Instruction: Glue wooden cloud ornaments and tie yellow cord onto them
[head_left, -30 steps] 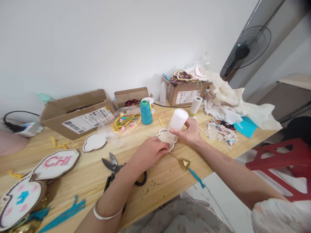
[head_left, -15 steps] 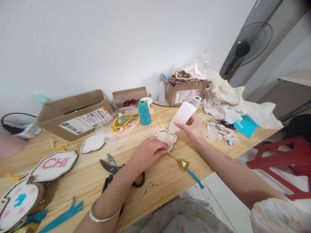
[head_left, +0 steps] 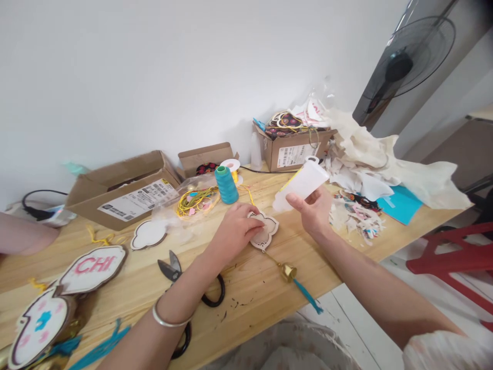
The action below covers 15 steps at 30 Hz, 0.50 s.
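My left hand [head_left: 233, 232] rests with fingers curled down on a small cloud-shaped wooden ornament [head_left: 265, 231] lying on the wooden table [head_left: 254, 288]. A gold bell [head_left: 288, 271] with a teal tassel [head_left: 307, 295] hangs from the ornament toward the table edge. My right hand [head_left: 314, 208] is closed round a white plastic bottle [head_left: 301, 185], tilted with its nozzle pointing down-left, just above and right of the ornament.
Black scissors [head_left: 192, 288] lie by my left forearm. A teal thread spool [head_left: 225, 184], a bag of yellow cords [head_left: 194, 199], cardboard boxes [head_left: 123, 190], [head_left: 296, 149], finished "CHI" ornaments [head_left: 92, 267], paper scraps [head_left: 358, 218] and a red stool [head_left: 454, 257] surround the work spot.
My right hand has lifted the bottle off the ornament and tipped it flatter to the right. My left hand slid up over the ornament.
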### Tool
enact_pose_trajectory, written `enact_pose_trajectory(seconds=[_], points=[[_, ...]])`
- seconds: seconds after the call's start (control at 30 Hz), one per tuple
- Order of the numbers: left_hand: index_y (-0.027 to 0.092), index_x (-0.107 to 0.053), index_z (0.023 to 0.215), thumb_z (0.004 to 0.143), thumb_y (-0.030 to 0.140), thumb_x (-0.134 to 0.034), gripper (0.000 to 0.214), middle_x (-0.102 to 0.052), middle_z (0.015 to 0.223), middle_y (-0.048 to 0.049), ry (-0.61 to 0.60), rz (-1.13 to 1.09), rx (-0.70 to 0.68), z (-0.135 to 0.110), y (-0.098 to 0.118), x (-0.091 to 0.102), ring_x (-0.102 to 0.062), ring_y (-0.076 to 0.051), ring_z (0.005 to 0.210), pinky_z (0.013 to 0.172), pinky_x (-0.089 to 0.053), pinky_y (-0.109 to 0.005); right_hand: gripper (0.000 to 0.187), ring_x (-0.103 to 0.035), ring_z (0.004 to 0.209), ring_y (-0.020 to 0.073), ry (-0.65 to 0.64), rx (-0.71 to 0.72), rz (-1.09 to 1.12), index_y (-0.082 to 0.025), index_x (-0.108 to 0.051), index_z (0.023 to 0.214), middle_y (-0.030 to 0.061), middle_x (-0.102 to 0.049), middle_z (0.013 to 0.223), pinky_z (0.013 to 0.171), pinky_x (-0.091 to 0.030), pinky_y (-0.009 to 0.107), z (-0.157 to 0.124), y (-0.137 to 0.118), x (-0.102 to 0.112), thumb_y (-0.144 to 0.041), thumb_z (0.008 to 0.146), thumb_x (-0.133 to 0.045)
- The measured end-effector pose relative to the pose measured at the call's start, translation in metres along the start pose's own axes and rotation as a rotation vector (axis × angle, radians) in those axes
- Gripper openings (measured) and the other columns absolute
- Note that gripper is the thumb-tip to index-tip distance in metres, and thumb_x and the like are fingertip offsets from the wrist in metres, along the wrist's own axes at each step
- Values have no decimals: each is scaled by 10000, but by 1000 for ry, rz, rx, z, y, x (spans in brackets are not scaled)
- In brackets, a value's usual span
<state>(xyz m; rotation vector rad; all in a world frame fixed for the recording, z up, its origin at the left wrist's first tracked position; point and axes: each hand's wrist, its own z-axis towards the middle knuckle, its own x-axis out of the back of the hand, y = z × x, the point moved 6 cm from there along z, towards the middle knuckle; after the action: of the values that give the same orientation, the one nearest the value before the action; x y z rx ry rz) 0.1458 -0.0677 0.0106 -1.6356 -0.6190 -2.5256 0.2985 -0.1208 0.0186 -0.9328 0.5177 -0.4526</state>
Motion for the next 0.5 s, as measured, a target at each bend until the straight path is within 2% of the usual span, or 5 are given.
enact_pose_trajectory(seconds=[0.27,0.5], points=[[212,-654,902,818,201,-459,213,-557,1004,-60,-35,-32,25,2,-4,-4,-461,-203,935,835,-380,-393,287,-581,628,154,-2,-40,61,-201,-582,724,0,-636,704,593,-489,292,0,3,4,-358,540,-736],[217,-617,982,812,245,-471,225,-509,1108,-74,-36,47,-27,-13,1,4,-420,-226,1023,880,-365,-420,284,-573,609,137,14,-25,90,-190,-576,711,-8,-628,681,574,-482,269,0,1,4,-353,542,-737]])
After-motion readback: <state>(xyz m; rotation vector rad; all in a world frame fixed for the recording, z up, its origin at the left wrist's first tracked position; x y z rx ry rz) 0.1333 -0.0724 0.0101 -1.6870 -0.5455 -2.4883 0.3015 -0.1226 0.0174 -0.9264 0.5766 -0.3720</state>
